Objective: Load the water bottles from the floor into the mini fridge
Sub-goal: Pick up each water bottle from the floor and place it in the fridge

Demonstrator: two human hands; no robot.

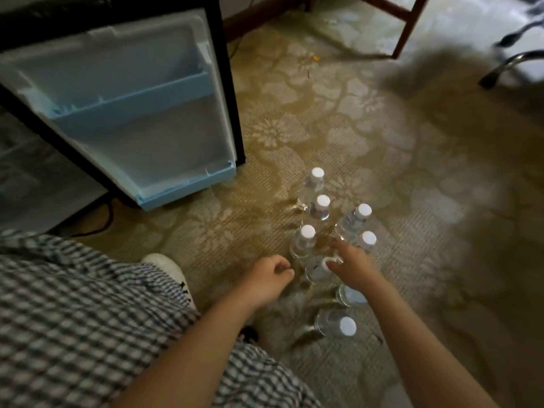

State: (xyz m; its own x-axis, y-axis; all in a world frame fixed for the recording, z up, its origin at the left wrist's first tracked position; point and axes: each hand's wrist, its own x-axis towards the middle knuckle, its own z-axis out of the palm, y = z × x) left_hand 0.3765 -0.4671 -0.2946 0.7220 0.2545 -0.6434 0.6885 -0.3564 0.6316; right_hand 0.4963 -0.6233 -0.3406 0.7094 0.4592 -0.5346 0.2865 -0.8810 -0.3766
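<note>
Eight water bottles [351, 220] with white caps, all standing upright on the floral carpet [412, 172]. They're bunched in a loose cluster on the floor, off to the right of the mini fridge [17, 172] and clear of it. The fridge door [141, 113] hangs wide open toward the camera, with a pale liner and two light blue door shelves. The cabinet itself sits at the far left edge and it's too dark to make out anything inside.

The right hand [351, 263] is down on the cluster, over the top of the middle bottle [316, 275]. Its thumb lies against that white cap and the fingers reach past it toward the bottles behind. It's a bit blurry there, so honestly I can't tell if it has closed round the cap or is just touching it. The right forearm crosses over another bottle nearer the camera and hides part of its cap.

The left hand [270, 275] sits just left of the middle bottle, fingers loosely curled and holding nothing. It doesn't seem to touch any bottle.

Other stuff: a white shoe [170, 269] left of the left hand, checked fabric [73, 304] filling the lower left, and a black cable [103, 222] on the floor under the door. Wooden chair legs [407, 33] show up top and a curved metal leg [506, 66] at top right.
</note>
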